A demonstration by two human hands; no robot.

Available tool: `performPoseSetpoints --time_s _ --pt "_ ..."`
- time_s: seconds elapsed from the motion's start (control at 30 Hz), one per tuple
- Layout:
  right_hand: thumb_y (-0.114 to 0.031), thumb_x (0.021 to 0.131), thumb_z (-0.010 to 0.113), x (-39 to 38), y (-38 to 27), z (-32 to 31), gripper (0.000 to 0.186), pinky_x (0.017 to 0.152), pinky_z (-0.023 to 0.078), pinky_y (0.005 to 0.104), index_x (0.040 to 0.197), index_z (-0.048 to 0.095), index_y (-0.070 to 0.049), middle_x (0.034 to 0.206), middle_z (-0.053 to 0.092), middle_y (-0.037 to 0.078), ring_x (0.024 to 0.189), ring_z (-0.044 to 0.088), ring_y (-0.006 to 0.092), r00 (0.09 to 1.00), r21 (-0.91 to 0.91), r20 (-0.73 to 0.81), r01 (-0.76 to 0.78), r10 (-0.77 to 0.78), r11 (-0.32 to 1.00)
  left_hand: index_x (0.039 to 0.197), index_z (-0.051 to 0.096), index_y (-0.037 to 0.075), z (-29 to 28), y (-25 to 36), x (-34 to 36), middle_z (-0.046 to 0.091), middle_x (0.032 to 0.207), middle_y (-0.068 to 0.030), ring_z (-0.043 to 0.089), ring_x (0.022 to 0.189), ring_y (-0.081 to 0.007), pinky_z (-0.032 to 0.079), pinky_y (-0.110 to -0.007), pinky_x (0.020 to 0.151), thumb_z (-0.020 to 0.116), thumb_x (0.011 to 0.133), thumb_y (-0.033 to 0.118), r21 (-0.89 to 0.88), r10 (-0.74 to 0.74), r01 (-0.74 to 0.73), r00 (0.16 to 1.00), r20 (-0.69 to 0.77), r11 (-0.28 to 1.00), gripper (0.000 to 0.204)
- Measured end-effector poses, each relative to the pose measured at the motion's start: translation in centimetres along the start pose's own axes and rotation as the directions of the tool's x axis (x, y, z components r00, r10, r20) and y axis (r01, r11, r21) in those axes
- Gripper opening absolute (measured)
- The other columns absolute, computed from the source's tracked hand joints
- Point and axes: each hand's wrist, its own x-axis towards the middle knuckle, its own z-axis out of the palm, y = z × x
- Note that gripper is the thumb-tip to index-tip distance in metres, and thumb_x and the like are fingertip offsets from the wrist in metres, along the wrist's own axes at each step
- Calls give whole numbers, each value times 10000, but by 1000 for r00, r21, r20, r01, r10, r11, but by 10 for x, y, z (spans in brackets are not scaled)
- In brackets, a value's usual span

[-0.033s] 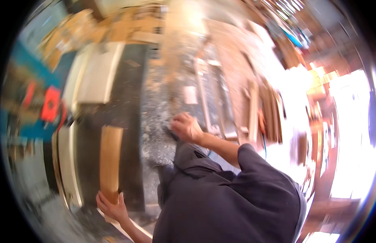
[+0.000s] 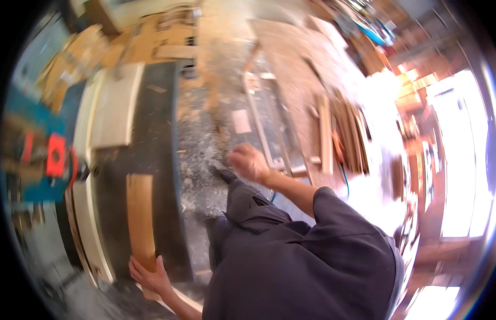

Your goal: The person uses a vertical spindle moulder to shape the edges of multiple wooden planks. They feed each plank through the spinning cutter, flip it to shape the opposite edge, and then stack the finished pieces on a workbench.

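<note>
My left hand (image 2: 147, 272) is closed around the near end of a narrow tan wooden board (image 2: 140, 218), which lies lengthwise on a dark machine table (image 2: 165, 218). Farther along that table, a pale wide board (image 2: 113, 106) rests beside a long light fence-like strip (image 2: 89, 213). My right hand (image 2: 247, 162) hangs over the dusty floor in front of my body, blurred, so its fingers and anything in them are unclear.
A teal machine (image 2: 29, 181) with a red switch housing (image 2: 56, 156) stands left. Stacked wooden pieces (image 2: 352, 133) lie right on a large sheet (image 2: 290, 69), near a blue hose (image 2: 345, 181). Cardboard and wood scraps (image 2: 152, 32) lie ahead. Bright openings (image 2: 456, 160) are at far right.
The view has turned slightly, so the far board, machine and stacked pieces sit differently in the picture. My left hand still holds the tan board; my right hand is more blurred.
</note>
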Motion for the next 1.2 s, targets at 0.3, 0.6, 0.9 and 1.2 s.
performPoseSetpoints --time_s 0.3,0.6,0.9,1.2 --pt "-143 879 645 -271 164 -152 366 1023 515 471 1235 710 -87 1295 645 155 1256 578 365 337 -489 -472 -869 815 76 1377 588 13 14 11 27 618 1311 -205 561 1232 -413 449 -532 1081 860 819 419 -166 238 -246 969 -65 955 741" --pt "-334 1008 610 -303 269 -234 549 964 549 550 1515 485 -165 1281 707 200 1161 675 436 222 -551 -304 -834 927 19 1389 530 21 -5 27 11 570 1296 -206 550 1175 -435 460 -530 1027 856 742 348 -109 167 -162 985 39 981 795" --pt "-229 930 658 -278 260 -291 422 451 456 324 1305 657 -36 658 617 75 545 599 204 67 -89 -137 -995 988 56 1354 543 29 -10 40 8 571 1296 -165 543 1174 -390 458 -512 1004 851 720 355 -47 103 -101 994 27 994 777" --pt "-49 977 642 -58 -111 -115 673 591 569 323 1586 370 -138 1209 679 198 735 676 182 764 485 638 -495 95 721 1387 527 48 -13 31 1 569 1316 -145 539 1203 -366 447 -508 1023 856 714 401 -10 69 -69 998 9 998 829"
